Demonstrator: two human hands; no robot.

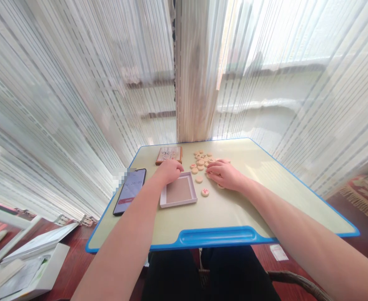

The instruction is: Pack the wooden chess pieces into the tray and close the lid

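Observation:
My right hand (224, 174) rests palm down over the right side of a loose heap of Chinese chess pieces (200, 162), its fingers stretched out and touching some of them. Pieces under the palm are partly hidden. One piece with a red character (205, 192) lies apart, nearer to me. My left hand (170, 170) is at the far left corner of a shallow open box (179, 204), with its fingers curled; what they hold, if anything, is hidden. The inside of the box shows a bare brown bottom. Just beyond that hand lies a box lid with dark writing (169, 154).
A phone (130, 192) showing a timer lies at the left of the blue-edged table (234, 213). The table's front edge has a blue groove (218, 236). Sheer curtains (108, 83) hang behind. An open white box (50, 267) is on the floor at left.

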